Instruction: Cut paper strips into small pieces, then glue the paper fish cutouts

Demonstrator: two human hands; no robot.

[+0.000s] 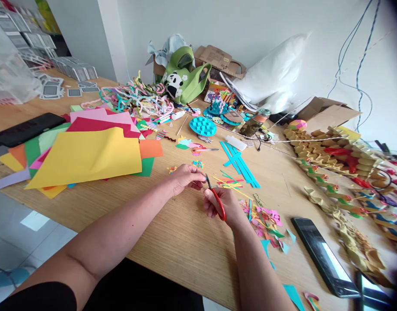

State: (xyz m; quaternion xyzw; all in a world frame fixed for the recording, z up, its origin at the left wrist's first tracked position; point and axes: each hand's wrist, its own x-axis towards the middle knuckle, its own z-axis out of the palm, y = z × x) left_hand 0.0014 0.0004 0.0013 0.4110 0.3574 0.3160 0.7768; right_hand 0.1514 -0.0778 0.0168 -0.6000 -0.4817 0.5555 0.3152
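Observation:
My right hand [222,204] is closed round a pair of scissors with red handles [221,208]. The blades point up and to the left, with their tips at the fingers of my left hand [187,178]. Those left fingers are pinched together; whatever is between them is too small to make out. Just beyond my hands lie small piles of tiny coloured paper bits [197,164] and narrow paper strips [230,181]. Long blue paper strips [239,162] rest farther back. Paper scraps [266,220] are scattered to the right of my right wrist.
Stacked coloured paper sheets [91,155] cover the left side, beside a black phone-like slab [26,129]. A phone [324,257] lies at the right, near egg-carton crafts [334,160]. Behind stand a blue craft piece [202,126], a green panda bag [185,82] and a glass jar [255,123].

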